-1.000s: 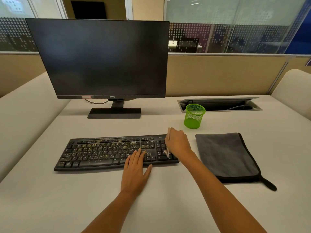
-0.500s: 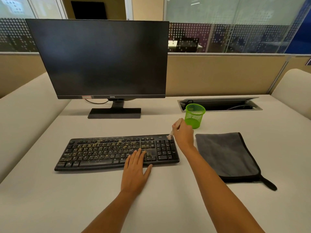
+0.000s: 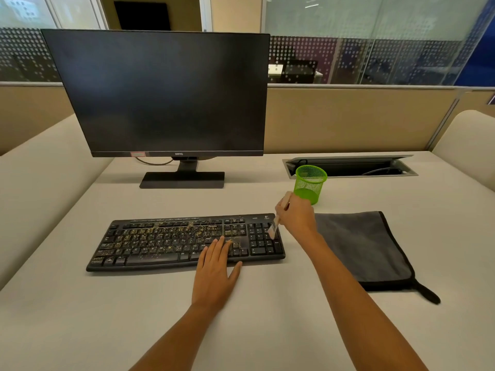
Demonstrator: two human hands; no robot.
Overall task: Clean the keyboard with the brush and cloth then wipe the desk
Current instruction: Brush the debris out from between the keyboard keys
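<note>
A black keyboard (image 3: 160,242) lies on the white desk (image 3: 107,317), its main keys speckled with yellowish crumbs; the number pad looks mostly free of them. My right hand (image 3: 296,216) grips a small wooden-handled brush (image 3: 274,228), bristles down on the top right keys of the number pad. My left hand (image 3: 215,266) rests flat with straight fingers on the keyboard's front edge near the arrow keys. A folded grey cloth (image 3: 364,250) with black trim lies to the right of the keyboard.
A black monitor (image 3: 160,95) on its stand rises behind the keyboard. A green mesh cup (image 3: 309,184) stands just behind my right hand. A cable hatch (image 3: 348,166) is open at the back right. Padded partitions flank the desk.
My right hand swept the brush from the number pad's lower keys up to its top right corner, then came slightly back down onto the pad. My left hand stayed put.
</note>
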